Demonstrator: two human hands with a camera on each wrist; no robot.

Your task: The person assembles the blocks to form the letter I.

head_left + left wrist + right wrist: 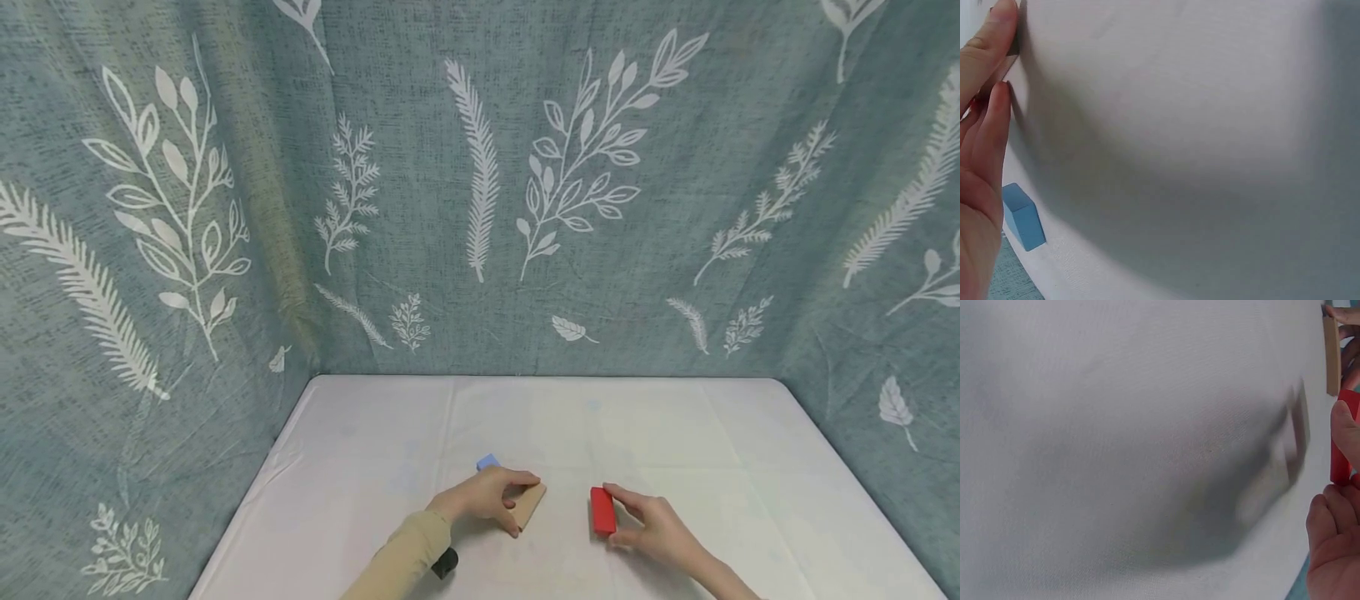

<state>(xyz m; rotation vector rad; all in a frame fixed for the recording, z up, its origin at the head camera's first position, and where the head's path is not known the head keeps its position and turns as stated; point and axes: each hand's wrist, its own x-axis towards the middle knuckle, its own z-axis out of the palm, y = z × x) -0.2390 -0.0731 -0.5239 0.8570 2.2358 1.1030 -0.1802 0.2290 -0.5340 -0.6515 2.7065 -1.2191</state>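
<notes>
My left hand (pixel 491 493) grips a flat tan block (pixel 528 506) by its ends, thumb at the near end and fingers at the far one. In the left wrist view only part of that hand (pixel 985 137) shows at the left edge. To its right, my right hand (pixel 651 527) pinches a red rectangular block (pixel 603 512) between thumb and fingers. The right wrist view has the red block (pixel 1342 440) at the right edge, with the tan block (pixel 1332 356) above it. A gap separates the two blocks on the white table.
Behind my left hand lies a blue block (pixel 487 462), partly covered in the head view and plainer in the left wrist view. A black object (pixel 446 563) sits beside the left sleeve. White cloth covers the table (pixel 675 433); a patterned teal curtain (pixel 420 208) hangs around it.
</notes>
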